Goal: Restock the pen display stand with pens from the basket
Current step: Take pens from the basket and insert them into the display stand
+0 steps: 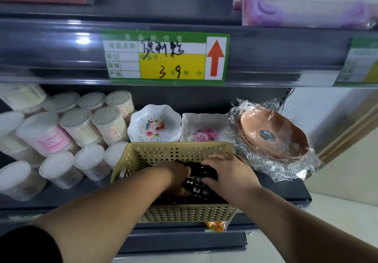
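The pens (196, 183) are a loose heap of slim black barrels with silvery bands near one end. They lie roughly side by side in the bottom of the basket (180, 147). I'd judge each one light and stiff, with smooth plastic that slides easily against its neighbours. A bundle is therefore best clasped round the middle of the barrels, tightly enough that none slips out endwise.

Both hands are down among them. The right hand (227, 170) lies over the heap, fingers curled past the far side and thumb closing in from the near side, clasping a clutch of pens. The left hand (177, 177) digs in from the other side; its thumb lies under the barrels and its fingers are mostly buried, apparently wrapped round the same bundle.

The basket is beige perforated plastic, set at the front of a dark shop shelf (286, 189). To its left stand cotton swab tubs (79, 125), behind it floral dishes (155, 125), and to its right film-wrapped brown bowls (274, 134). The pen display stand is not in view.
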